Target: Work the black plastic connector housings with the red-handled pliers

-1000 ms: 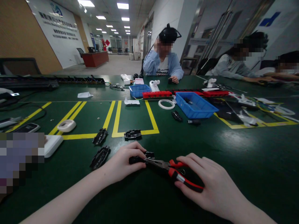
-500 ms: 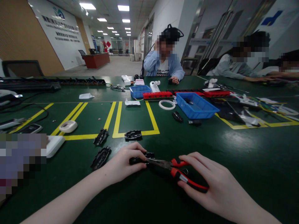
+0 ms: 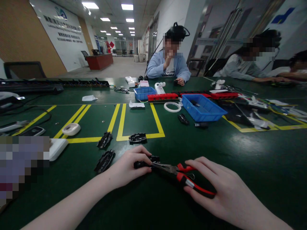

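My left hand is closed on a small black plastic part, partly hidden by the fingers. In my right hand is a pair of needle-nose pliers with red and black handles, spread apart in the grip. The jaws reach left to the part, right by my left fingertips; whether they pinch anything cannot be made out. Another black piece shows just behind the jaw tips. Close to my left forearm lie black plastic housings, one nearer, one behind it, and a third beyond my left hand.
A large blue bin stands beyond my right hand, with black pieces before it. A white ring, a smaller blue bin and red strips lie farther back. A white tape roll is at left. Co-workers sit across the table.
My hands, the pliers and the black part hold nearly the same pose. The view has shifted very slightly. Across the table, a co-worker's raised hand has moved from beside the head to the front of it.
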Demonstrator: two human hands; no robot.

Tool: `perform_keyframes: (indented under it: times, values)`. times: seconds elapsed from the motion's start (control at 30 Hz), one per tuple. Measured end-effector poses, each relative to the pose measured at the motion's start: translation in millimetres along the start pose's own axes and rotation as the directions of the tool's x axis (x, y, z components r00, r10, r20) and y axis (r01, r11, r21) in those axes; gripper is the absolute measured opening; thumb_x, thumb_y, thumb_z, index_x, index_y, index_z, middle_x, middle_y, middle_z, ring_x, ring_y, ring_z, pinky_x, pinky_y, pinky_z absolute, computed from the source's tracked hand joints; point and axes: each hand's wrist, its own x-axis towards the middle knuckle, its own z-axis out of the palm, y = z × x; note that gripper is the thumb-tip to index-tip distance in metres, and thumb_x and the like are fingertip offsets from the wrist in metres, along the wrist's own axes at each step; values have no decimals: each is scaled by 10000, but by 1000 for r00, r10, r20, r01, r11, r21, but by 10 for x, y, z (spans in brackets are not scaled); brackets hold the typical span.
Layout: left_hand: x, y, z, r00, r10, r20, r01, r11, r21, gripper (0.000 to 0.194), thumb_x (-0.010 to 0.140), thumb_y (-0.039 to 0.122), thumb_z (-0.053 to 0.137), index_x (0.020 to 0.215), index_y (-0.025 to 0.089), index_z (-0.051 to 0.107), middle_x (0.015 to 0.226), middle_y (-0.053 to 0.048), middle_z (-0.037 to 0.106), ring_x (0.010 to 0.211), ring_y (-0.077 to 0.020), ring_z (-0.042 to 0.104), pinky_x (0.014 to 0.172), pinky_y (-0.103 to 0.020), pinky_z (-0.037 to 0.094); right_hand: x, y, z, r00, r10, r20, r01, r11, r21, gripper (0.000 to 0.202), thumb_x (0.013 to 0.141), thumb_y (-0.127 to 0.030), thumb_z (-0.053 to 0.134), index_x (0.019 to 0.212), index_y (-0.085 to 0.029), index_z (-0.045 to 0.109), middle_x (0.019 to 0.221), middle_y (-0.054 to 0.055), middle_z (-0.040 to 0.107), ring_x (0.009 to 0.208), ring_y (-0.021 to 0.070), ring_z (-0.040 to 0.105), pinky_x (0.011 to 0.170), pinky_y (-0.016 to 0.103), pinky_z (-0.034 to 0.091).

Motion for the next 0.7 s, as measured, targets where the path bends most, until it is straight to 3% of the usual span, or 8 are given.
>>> perform_keyframes:
  times: [0.7]
  values:
    - [-2, -1, -15, 1000, 1, 29, -1, 1000, -13, 126, 867, 214, 687, 990, 211, 717, 1184, -44, 583, 1087, -206, 582, 966, -393, 495, -50, 47, 79, 999, 33, 3, -32, 997, -64, 451, 830, -491, 622, 1187, -215, 614, 1045, 87, 702, 783, 207, 691, 663, 332, 580]
